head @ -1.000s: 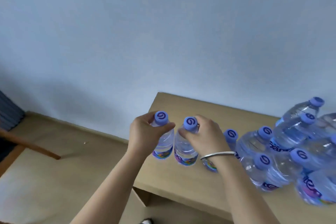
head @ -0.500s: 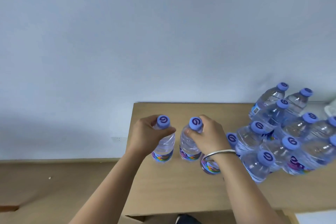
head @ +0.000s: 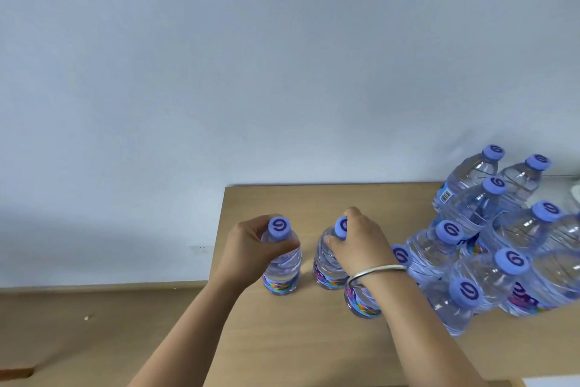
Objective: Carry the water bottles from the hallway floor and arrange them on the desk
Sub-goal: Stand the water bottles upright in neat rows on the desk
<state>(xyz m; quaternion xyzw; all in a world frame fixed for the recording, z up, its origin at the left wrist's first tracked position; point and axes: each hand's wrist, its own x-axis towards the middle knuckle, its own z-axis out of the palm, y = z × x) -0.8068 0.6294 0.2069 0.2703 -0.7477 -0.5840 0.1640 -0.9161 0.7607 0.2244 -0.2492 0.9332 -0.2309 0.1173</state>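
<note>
Two small clear water bottles with blue caps stand upright side by side on the wooden desk (head: 282, 339). My left hand (head: 251, 251) grips the neck of the left bottle (head: 282, 273). My right hand (head: 361, 245) grips the neck of the right bottle (head: 326, 270); a silver bangle is on that wrist. A third small bottle (head: 364, 305) stands partly hidden behind my right wrist. Several more blue-capped bottles (head: 489, 239) are grouped at the desk's right side.
The desk stands against a pale wall (head: 282, 72); its left edge drops to the wooden floor (head: 94, 324). A wall socket (head: 201, 250) sits low on the wall left of the desk. A white object shows at the far right edge.
Both bottles have come down onto the desk top with my hands still round their necks. The camera has swung right and moved closer, so the bottle group shows more fully.
</note>
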